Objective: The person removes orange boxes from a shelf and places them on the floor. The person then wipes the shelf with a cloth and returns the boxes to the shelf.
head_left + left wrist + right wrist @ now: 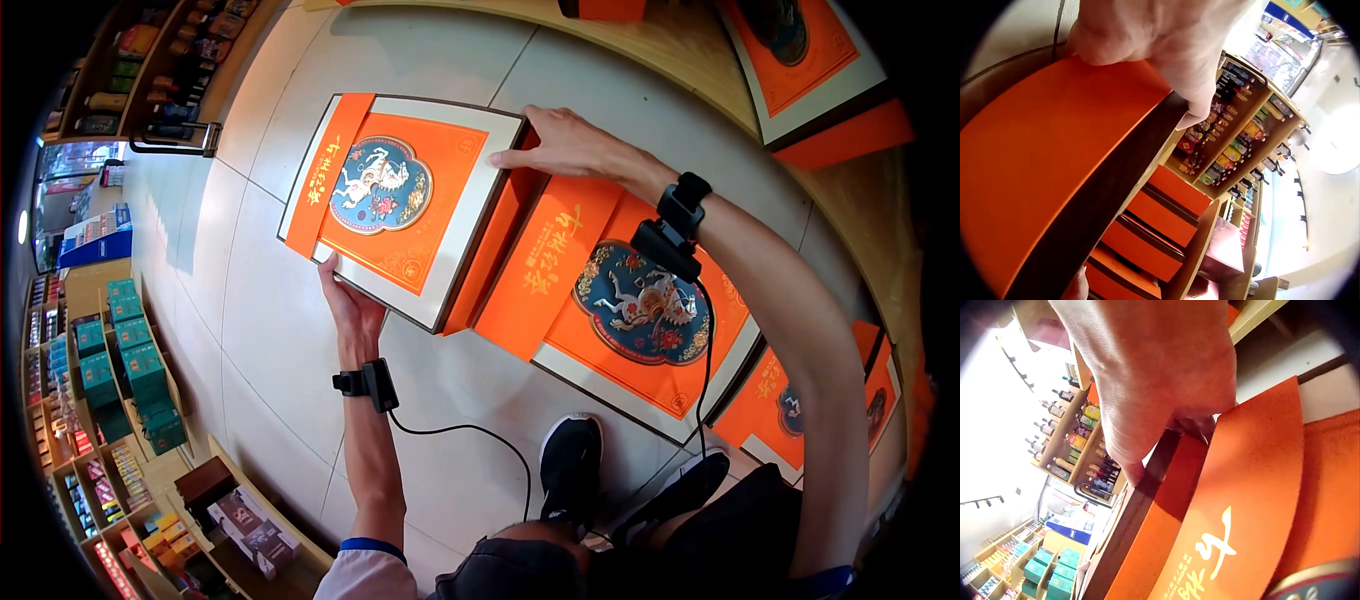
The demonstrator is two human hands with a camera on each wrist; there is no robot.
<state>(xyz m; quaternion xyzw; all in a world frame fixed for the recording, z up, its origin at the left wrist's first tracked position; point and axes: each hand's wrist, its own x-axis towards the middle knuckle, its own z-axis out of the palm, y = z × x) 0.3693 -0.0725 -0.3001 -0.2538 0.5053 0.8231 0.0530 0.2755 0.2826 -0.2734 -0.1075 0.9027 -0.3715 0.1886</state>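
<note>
Gripping an orange-and-white rectangular box (405, 212) at upper centre of the frame, left hand (352, 306) and right hand (570, 145) clasp its edges between thumb and fingers.

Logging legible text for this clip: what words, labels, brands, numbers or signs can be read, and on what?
Nothing reads with certainty.
Gold Chinese characters on the held gift box: too small, stylised.
Gold Chinese characters on the neighbouring gift box: too blurred.
White lettering on the brown carton: too small.

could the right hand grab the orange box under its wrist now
Probably not yet: the right hand grips the held box. Once freed, it likely could, since the lower box lies close, its top largely clear.
</note>
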